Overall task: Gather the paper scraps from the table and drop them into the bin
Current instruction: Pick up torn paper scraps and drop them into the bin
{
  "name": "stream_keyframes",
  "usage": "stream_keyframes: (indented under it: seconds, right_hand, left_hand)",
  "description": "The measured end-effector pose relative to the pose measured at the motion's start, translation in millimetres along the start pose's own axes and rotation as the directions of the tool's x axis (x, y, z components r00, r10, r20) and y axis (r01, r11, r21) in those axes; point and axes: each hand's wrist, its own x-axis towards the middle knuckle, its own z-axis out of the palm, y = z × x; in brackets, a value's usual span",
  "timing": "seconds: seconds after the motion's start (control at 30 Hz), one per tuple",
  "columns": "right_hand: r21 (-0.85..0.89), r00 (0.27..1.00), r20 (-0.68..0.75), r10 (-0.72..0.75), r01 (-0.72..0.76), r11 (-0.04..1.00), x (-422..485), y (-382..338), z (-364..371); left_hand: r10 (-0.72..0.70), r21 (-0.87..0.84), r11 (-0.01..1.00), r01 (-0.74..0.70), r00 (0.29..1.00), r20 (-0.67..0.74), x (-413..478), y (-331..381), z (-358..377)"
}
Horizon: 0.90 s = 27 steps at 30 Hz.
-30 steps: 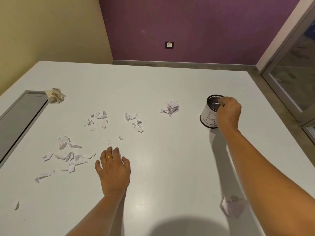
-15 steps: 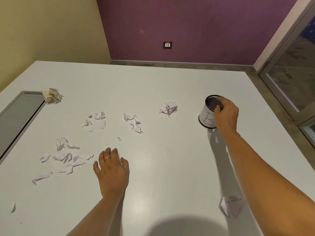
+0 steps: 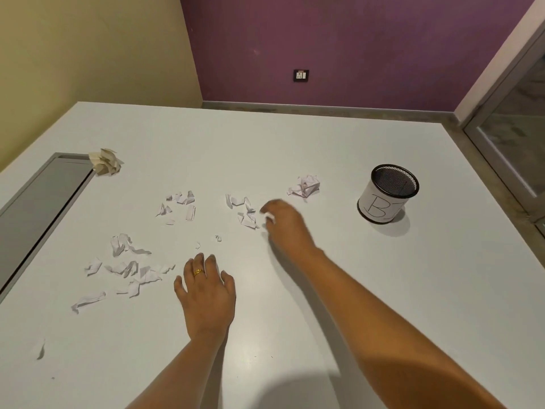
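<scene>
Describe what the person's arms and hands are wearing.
Both forearms are bare, with no sleeves in view. The left hand wears a gold ring on one finger. The right hand shows no ring. No watch, band or gloves show on either side.

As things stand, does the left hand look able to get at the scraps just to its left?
Probably yes. The left hand lies flat on the table, and the nearest scraps sit close beside its little finger, with only bare table between them.

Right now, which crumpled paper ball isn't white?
The beige ball beside the grey panel; the other ball, nearer the bin, is white.
</scene>
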Motion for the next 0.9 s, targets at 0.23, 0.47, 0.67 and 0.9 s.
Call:
stream_keyframes:
  seconds: [0.23,0.47,0.67,0.9]
  right_hand:
    - [-0.222,0.986,0.15,-0.076,0.109,0.969,-7.0,3.7,51.5]
    - [-0.392,0.98,0.177,-0.088,0.152,0.907,-9.4,5.6,63.6]
    - [-0.359,0.98,0.171,-0.103,0.159,0.92,-24.4,3.2,55.1]
    - [-0.272,0.98,0.177,-0.087,0.134,0.953,-34.8,7.5,39.9]
  left_hand:
    - [-0.007,-0.018,1.0,0.007,1.0,-0.008,2.1,-0.3,3.2]
    - [-0.013,-0.011,1.0,0.013,1.0,0.004,2.6,-1.6,2.7]
    - [-0.015,-0.015,1.0,0.015,1.0,0.005,2.6,-1.1,2.4]
    - [0.002,-0.013,1.0,-0.003,0.999,-0.047,1.6,-1.6,3.3]
